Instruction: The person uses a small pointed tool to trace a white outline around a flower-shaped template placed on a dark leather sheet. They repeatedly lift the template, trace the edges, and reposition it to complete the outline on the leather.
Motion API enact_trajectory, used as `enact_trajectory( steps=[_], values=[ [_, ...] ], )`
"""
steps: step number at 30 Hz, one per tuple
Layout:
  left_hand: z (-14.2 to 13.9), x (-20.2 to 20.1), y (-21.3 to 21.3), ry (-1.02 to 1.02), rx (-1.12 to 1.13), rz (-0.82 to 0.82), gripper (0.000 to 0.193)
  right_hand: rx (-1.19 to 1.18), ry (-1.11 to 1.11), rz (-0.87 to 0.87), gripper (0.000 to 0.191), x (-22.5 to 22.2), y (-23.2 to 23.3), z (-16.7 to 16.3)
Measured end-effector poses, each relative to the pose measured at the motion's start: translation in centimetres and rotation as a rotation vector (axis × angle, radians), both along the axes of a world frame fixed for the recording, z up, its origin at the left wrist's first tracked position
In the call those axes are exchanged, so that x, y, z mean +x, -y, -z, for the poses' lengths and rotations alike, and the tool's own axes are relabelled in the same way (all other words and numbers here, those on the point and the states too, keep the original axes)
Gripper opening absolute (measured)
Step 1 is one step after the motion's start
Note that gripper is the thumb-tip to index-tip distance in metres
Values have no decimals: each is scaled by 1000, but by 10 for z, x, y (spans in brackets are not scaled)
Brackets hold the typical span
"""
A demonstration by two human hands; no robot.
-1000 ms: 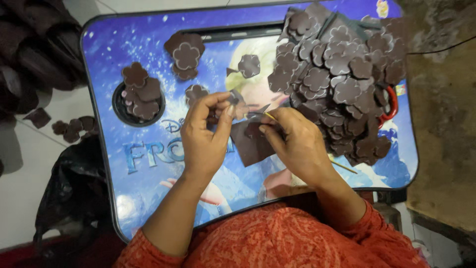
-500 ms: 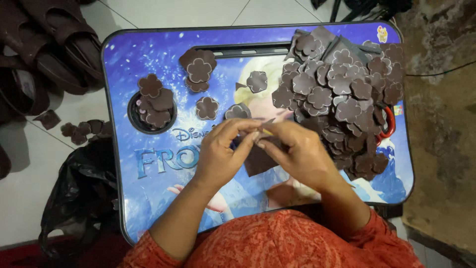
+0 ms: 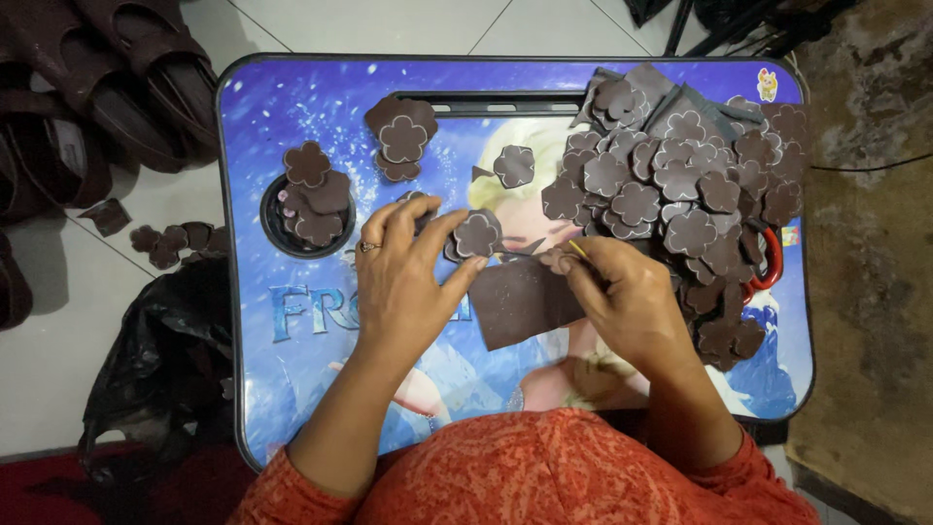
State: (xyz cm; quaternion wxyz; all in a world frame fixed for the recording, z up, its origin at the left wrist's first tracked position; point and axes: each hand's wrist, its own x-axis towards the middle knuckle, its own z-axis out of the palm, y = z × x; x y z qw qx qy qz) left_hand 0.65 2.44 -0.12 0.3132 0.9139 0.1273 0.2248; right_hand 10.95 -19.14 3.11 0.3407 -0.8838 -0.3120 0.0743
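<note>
My left hand [image 3: 406, 280] pinches a brown flower-shaped foam piece [image 3: 476, 233] at the table's middle; a ring sits on one finger. My right hand [image 3: 627, 297] is closed around a thin yellow-tipped tool [image 3: 577, 249], its tip close to the flower piece. A dark brown foam sheet [image 3: 520, 301] lies flat between both hands, partly under the right one. Everything rests on a blue picture-printed lap table [image 3: 321, 97].
A large heap of brown flower cut-outs [image 3: 680, 185] fills the table's right side. More flowers lie in the round cup recess [image 3: 309, 199] and near the top slot [image 3: 400, 136]. Brown foam rolls [image 3: 117, 87] and a black bag [image 3: 165, 369] lie on the floor at left.
The left hand has lifted a flower piece clear into view at its fingertips. The view has shifted slightly, so the table sits more to the right.
</note>
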Motion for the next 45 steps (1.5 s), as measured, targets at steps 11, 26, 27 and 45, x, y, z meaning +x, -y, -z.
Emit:
enact_trajectory(
  steps=[11, 26, 27, 45],
  values=[
    [-1, -6, 9, 188, -14, 95, 18, 52, 56, -29, 16, -5, -8, -13],
    [-1, -6, 11, 219, 88, 167, 24, 93, 87, -28, 17, -5, -7, -12],
    [-1, -7, 13, 231, 56, 239, 21, 80, 121, -30, 18, -5, -6, -12],
    [-5, -6, 14, -35, -116, 417, 33, 181, 65, 107, 10, -2, 10, -13]
  ],
)
